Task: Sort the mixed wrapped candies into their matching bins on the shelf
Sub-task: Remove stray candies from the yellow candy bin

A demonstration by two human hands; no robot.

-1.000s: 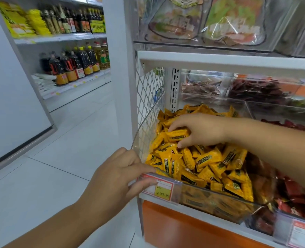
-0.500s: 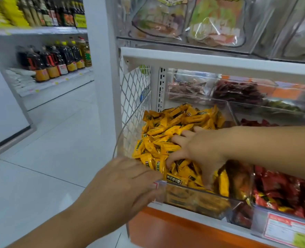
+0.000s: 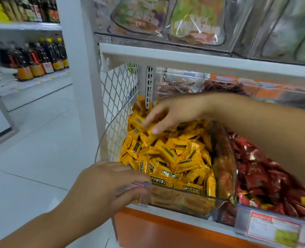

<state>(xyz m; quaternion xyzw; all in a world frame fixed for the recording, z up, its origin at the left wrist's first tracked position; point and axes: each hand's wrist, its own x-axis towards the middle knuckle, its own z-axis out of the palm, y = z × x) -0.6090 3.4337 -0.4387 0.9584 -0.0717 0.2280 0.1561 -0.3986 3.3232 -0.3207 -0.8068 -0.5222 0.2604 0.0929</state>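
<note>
A clear plastic bin [image 3: 182, 201] on the shelf is heaped with yellow wrapped candies [image 3: 173, 154]. My left hand [image 3: 105, 187] grips the bin's front left corner, over its price tag. My right hand [image 3: 171, 113] reaches in from the right and hovers over the back of the yellow heap, fingers spread and pointing down, fingertips touching the top candies. I cannot tell whether it pinches one. To the right, a second clear bin [image 3: 266, 224] holds red wrapped candies [image 3: 255, 169], with a few yellow ones among them at its right edge.
A white shelf board [image 3: 201, 58] hangs low over the bins, with clear bins of mixed sweets above. Behind are more bins with dark red candies [image 3: 225, 86]. A white mesh panel [image 3: 119, 97] closes the shelf's left side. Bottles [image 3: 33, 59] line a far shelf across the aisle.
My right hand has lifted from the front of the yellow heap and moved toward the back of the bin. My left hand stays on the bin's front corner. The view has shifted closer.
</note>
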